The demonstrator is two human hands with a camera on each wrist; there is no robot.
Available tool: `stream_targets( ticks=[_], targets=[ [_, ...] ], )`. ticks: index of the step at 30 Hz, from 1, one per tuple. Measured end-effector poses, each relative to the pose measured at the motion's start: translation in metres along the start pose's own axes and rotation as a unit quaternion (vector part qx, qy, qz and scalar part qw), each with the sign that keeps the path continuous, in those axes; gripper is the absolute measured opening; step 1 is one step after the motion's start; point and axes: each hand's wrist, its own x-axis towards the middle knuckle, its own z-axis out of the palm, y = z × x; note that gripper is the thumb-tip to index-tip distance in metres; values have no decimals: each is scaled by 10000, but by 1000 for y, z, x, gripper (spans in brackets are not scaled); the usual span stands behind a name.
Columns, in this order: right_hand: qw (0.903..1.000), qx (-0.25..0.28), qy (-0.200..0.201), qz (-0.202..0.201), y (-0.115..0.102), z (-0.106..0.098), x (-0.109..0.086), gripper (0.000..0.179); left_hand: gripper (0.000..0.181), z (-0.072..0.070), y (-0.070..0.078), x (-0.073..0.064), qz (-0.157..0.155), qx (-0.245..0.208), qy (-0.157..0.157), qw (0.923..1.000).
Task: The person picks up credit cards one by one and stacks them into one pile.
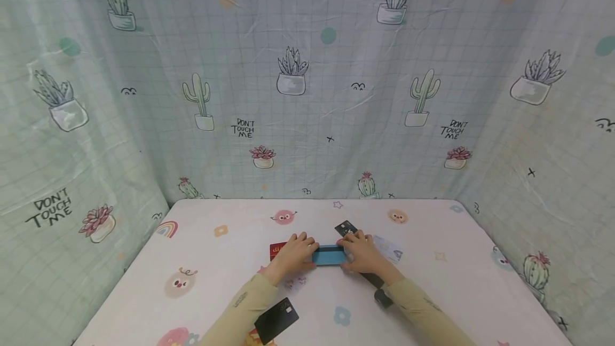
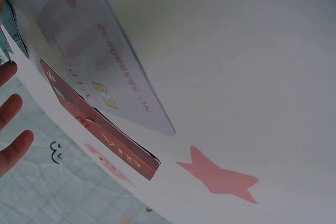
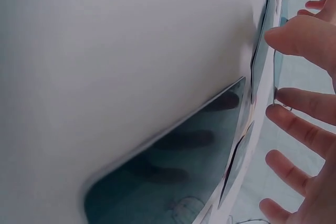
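Note:
A blue card (image 1: 329, 256) with a dark stripe spans the gap between my two hands. My left hand (image 1: 297, 253) holds its left end. At the right end, my right hand (image 1: 361, 253) pinches the card between thumb and index finger; the right wrist view shows its thin edge (image 3: 278, 69) there, other fingers spread. Beside the left hand lies a red card (image 2: 113, 137) with gold lettering, partly covered by that hand in the head view. A white card (image 2: 100, 51) with a gold chip and printed digits lies alongside the red one.
A black chip card (image 1: 347, 227) lies beyond the right hand, and a pale printed card (image 1: 388, 249) to its right. Beneath the right wrist lies a dark glossy card (image 3: 163, 166). Nearer sits a black VIP card (image 1: 276, 320). A small black object (image 1: 383, 298) is beside the right sleeve.

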Motion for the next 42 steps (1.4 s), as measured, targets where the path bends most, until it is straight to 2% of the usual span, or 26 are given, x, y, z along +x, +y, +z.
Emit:
stream_targets(
  ticks=[12,19,27,42],
  targets=[
    [9996,137,-151,175,-1,0,3,52,44,3,0,3,-178,-249,-185,9994],
    [9996,178,-184,68,-1,3,3,50,43,4,0,0,-234,-439,-234,9985],
    [9998,95,-160,-40,-2,4,3,50,43,6,-1,-1,-264,-446,-299,9982],
    [9998,36,-144,-144,6,6,8,50,43,1,-3,4,-183,-513,-185,9983]
  ],
)
